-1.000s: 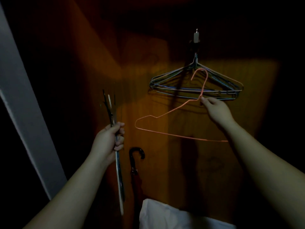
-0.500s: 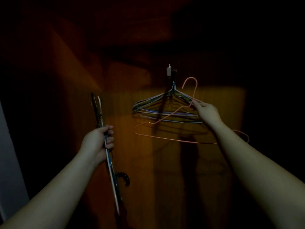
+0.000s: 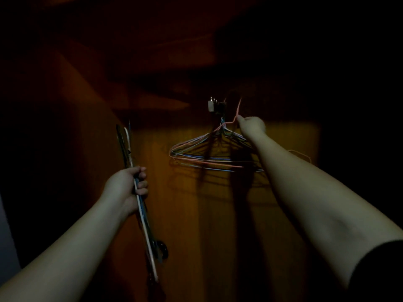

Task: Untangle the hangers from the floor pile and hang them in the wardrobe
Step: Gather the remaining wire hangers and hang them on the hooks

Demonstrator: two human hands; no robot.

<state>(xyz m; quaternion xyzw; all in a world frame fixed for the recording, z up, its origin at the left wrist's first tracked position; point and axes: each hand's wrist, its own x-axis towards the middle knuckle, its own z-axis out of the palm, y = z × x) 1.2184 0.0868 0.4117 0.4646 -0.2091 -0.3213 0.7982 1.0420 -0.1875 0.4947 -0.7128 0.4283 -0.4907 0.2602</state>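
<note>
Right hand [image 3: 250,125] pinches the pink hanger [image 3: 209,163] beside the wall hook [image 3: 216,105]; left hand [image 3: 128,186] grips spare hangers [image 3: 139,199]. Next: hooking it on.

There is one view only, from a camera worn on the person's head. It faces forward and slightly up into the dim wardrobe's wooden back panel [image 3: 218,214], close enough that both forearms reach in from the near corners. The hook [image 3: 214,105] on the far panel sits just right of centre.
</note>
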